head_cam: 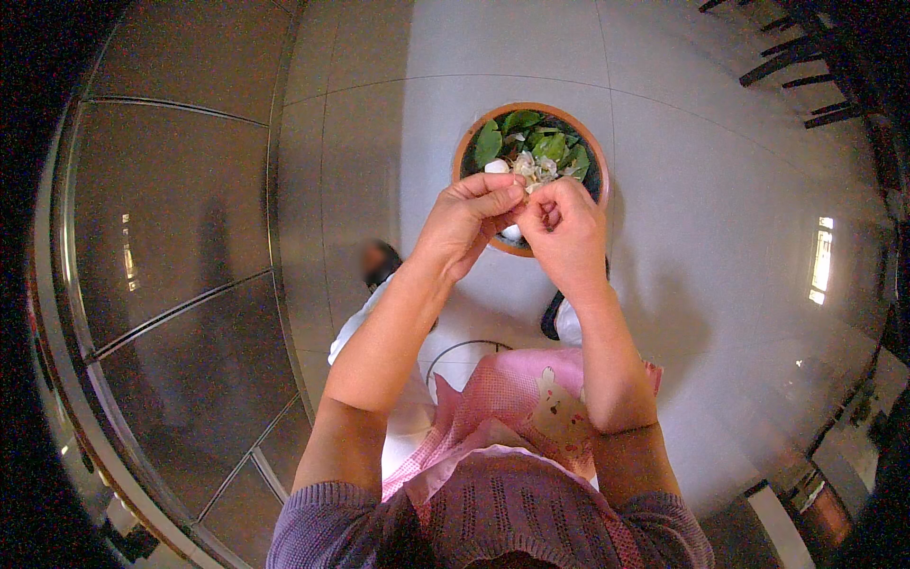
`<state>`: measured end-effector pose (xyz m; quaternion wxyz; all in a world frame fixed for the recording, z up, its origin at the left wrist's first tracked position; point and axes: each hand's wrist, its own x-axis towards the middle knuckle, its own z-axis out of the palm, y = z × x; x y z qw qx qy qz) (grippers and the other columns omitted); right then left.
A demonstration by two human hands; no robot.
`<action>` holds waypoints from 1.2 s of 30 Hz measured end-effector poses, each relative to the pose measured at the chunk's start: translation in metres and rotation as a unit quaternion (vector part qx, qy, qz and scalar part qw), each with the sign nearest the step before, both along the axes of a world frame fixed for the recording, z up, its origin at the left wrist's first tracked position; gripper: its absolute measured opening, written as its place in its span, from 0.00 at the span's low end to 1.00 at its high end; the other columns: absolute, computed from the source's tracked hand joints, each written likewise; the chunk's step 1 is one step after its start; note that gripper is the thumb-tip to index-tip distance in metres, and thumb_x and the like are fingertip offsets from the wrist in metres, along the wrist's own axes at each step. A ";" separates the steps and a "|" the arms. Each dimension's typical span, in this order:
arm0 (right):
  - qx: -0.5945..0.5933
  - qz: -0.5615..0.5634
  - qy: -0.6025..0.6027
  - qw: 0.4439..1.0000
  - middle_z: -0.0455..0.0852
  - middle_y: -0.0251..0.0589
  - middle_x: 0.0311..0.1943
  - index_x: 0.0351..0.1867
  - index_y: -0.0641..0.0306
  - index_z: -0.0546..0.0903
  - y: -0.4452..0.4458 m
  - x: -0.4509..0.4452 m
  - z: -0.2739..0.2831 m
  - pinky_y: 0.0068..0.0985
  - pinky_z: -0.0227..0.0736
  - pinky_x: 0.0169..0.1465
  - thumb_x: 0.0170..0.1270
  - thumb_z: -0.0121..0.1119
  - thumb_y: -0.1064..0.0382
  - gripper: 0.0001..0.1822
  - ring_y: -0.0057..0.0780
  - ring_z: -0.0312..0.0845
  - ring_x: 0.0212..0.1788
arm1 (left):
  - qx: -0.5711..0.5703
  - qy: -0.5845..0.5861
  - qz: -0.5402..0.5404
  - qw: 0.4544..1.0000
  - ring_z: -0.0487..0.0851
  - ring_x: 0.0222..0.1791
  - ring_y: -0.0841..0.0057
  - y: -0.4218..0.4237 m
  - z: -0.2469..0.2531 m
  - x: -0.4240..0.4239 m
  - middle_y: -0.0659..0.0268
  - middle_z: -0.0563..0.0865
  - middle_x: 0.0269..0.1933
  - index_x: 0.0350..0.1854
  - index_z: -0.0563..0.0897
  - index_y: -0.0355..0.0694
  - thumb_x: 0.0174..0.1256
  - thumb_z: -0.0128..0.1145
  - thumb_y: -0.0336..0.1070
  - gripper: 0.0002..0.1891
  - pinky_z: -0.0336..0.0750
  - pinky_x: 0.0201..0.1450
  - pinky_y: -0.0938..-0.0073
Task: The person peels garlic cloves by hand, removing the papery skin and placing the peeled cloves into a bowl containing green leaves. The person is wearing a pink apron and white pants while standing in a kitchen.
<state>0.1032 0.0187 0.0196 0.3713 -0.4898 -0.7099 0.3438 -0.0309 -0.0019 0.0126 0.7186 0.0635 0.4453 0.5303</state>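
Note:
My left hand (pixel 473 213) and my right hand (pixel 565 231) meet over the near part of a round orange-rimmed bin (pixel 601 135) on the floor. The fingertips of both pinch a small pale piece (pixel 525 190), too small and covered to name for sure. Inside the bin lie green leaves (pixel 551 147), papery whitish peels (pixel 530 165) that look like garlic skin, and a white rounded thing (pixel 497 166) beside my left fingers. Another white piece (pixel 512 232) shows below my hands, near the bin's front rim. My hands hide the bin's near middle.
Glossy brown cabinet fronts (pixel 178 206) with metal edges stand at the left. Dark wooden furniture legs (pixel 789 60) are at the upper right. My feet, in dark footwear (pixel 552 316), rest on the pale tiled floor (pixel 498 43). A pink apron (pixel 512 384) covers my lap.

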 end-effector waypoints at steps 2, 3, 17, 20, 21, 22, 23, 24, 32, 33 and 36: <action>-0.002 -0.014 0.002 1.000 0.76 0.39 0.22 0.24 0.62 0.72 0.000 -0.001 0.002 0.27 0.71 0.26 0.46 0.60 0.70 0.07 0.31 0.75 0.22 | 0.003 -0.008 -0.012 1.000 0.81 0.34 0.77 0.001 0.001 0.000 0.63 0.83 0.35 0.37 0.80 0.34 0.57 0.57 0.27 0.06 0.77 0.42 0.77; -0.005 -0.016 0.006 1.000 0.76 0.39 0.22 0.24 0.62 0.72 0.000 -0.001 0.003 0.27 0.72 0.26 0.46 0.60 0.70 0.07 0.31 0.75 0.22 | 0.002 -0.005 -0.016 1.000 0.81 0.35 0.75 0.000 0.001 -0.001 0.62 0.83 0.36 0.37 0.80 0.35 0.57 0.57 0.27 0.07 0.77 0.44 0.76; -0.014 0.000 0.032 0.999 0.78 0.41 0.25 0.28 0.65 0.76 0.003 0.001 0.008 0.27 0.73 0.30 0.50 0.59 0.72 0.04 0.33 0.78 0.25 | 0.000 -0.003 0.011 1.000 0.81 0.33 0.77 0.002 0.005 -0.002 0.63 0.83 0.33 0.38 0.80 0.34 0.56 0.57 0.26 0.07 0.78 0.40 0.79; -0.012 0.000 0.037 0.999 0.79 0.41 0.25 0.28 0.66 0.76 0.003 0.002 0.006 0.27 0.73 0.30 0.50 0.59 0.72 0.04 0.33 0.78 0.25 | 0.003 -0.005 0.015 1.000 0.81 0.32 0.76 0.002 0.005 -0.001 0.62 0.83 0.33 0.38 0.80 0.33 0.56 0.58 0.25 0.07 0.78 0.40 0.79; -0.014 0.001 0.040 0.999 0.79 0.42 0.25 0.28 0.66 0.76 0.003 0.002 0.006 0.27 0.73 0.30 0.50 0.59 0.72 0.04 0.33 0.78 0.25 | 0.005 0.007 0.014 1.000 0.81 0.32 0.76 0.002 0.005 -0.001 0.62 0.83 0.33 0.37 0.80 0.33 0.56 0.58 0.25 0.07 0.78 0.40 0.79; -0.016 0.002 0.042 0.999 0.79 0.42 0.25 0.28 0.66 0.76 0.003 0.002 0.006 0.27 0.73 0.30 0.50 0.59 0.72 0.04 0.33 0.78 0.25 | 0.007 0.018 0.014 1.000 0.81 0.32 0.76 0.002 0.005 -0.001 0.62 0.83 0.33 0.37 0.80 0.33 0.56 0.58 0.25 0.07 0.78 0.40 0.78; -0.018 0.002 0.044 0.999 0.79 0.42 0.25 0.28 0.66 0.76 0.003 0.002 0.006 0.27 0.73 0.30 0.50 0.59 0.72 0.04 0.33 0.78 0.25 | 0.008 0.030 0.013 0.999 0.81 0.32 0.76 0.001 0.005 -0.001 0.62 0.83 0.33 0.37 0.80 0.33 0.56 0.58 0.25 0.07 0.78 0.40 0.78; -0.021 0.003 0.039 0.999 0.79 0.42 0.25 0.27 0.66 0.76 0.003 0.002 0.006 0.27 0.73 0.30 0.50 0.59 0.72 0.04 0.33 0.78 0.25 | 0.008 0.039 0.013 0.999 0.81 0.32 0.76 0.001 0.005 0.000 0.62 0.83 0.33 0.37 0.80 0.33 0.55 0.58 0.25 0.07 0.78 0.40 0.78; -0.061 -0.014 0.015 0.998 0.78 0.41 0.23 0.25 0.65 0.75 0.001 0.003 0.002 0.27 0.73 0.29 0.46 0.60 0.71 0.05 0.32 0.77 0.24 | 0.016 0.065 0.016 0.998 0.81 0.32 0.77 -0.001 0.008 0.005 0.62 0.83 0.33 0.36 0.80 0.33 0.55 0.58 0.25 0.06 0.77 0.39 0.79; -0.060 -0.015 0.013 0.998 0.78 0.40 0.23 0.25 0.65 0.75 0.001 0.003 0.002 0.27 0.73 0.29 0.46 0.60 0.71 0.05 0.31 0.77 0.23 | 0.014 0.068 0.013 0.997 0.81 0.32 0.77 -0.001 0.007 0.004 0.62 0.83 0.33 0.36 0.80 0.33 0.55 0.59 0.25 0.06 0.77 0.39 0.79; -0.058 -0.014 0.010 0.998 0.78 0.40 0.22 0.25 0.64 0.75 0.001 0.003 0.004 0.26 0.72 0.29 0.47 0.59 0.71 0.05 0.31 0.77 0.23 | 0.010 0.078 -0.001 0.997 0.81 0.33 0.76 -0.001 0.005 0.003 0.62 0.83 0.34 0.36 0.81 0.34 0.55 0.58 0.26 0.06 0.77 0.41 0.78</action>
